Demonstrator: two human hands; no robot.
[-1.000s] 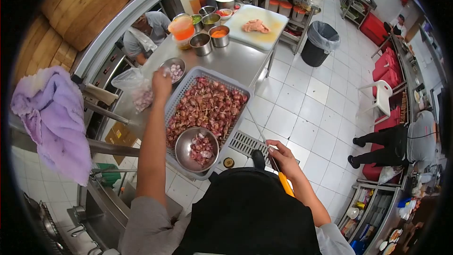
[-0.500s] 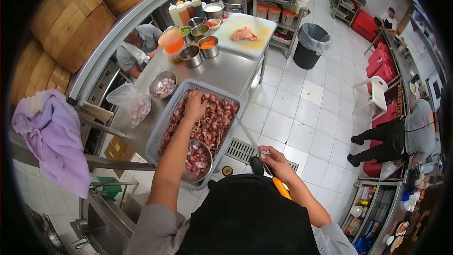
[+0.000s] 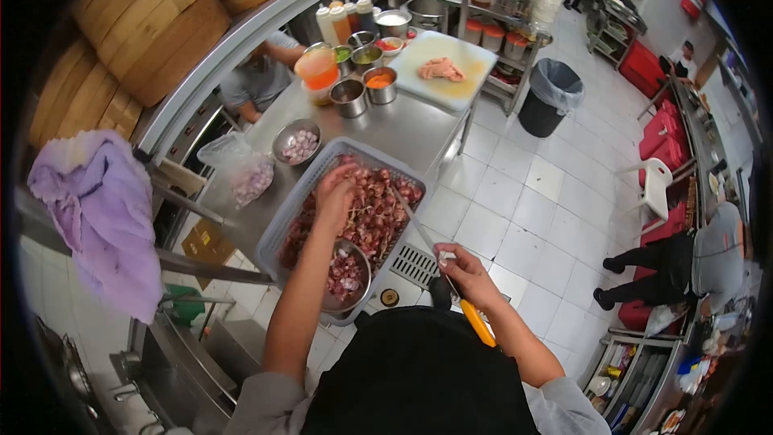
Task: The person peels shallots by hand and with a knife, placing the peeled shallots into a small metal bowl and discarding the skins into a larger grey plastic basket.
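My left hand (image 3: 335, 192) is over the peeled and unpeeled red shallots (image 3: 374, 213) in a grey plastic basket (image 3: 270, 246). Its fingers look loosely apart at the pile, with no shallot plainly held. My right hand (image 3: 469, 275), closed, holds a knife (image 3: 478, 324) with a yellow handle. The handle sticks out behind the hand, and the narrow blade slants up to the left over the basket's right rim. A steel bowl (image 3: 366, 278) with peeled shallots and some pieces sits inside the basket's near end.
On the steel table (image 3: 318, 133) stand a bowl of pale shallots (image 3: 298, 143), a bag of shallots (image 3: 253, 179), sauce bottles (image 3: 341, 22) and steel pots (image 3: 349, 98). Raw meat (image 3: 441, 69) lies on a white board (image 3: 475, 84). A bin (image 3: 549, 105) stands beyond; co-workers are around.
The camera view has shifted, so the scene sits slightly further right. My left hand has changed pose over the shallots, its fingers now less buried. The right hand keeps hold of the knife.
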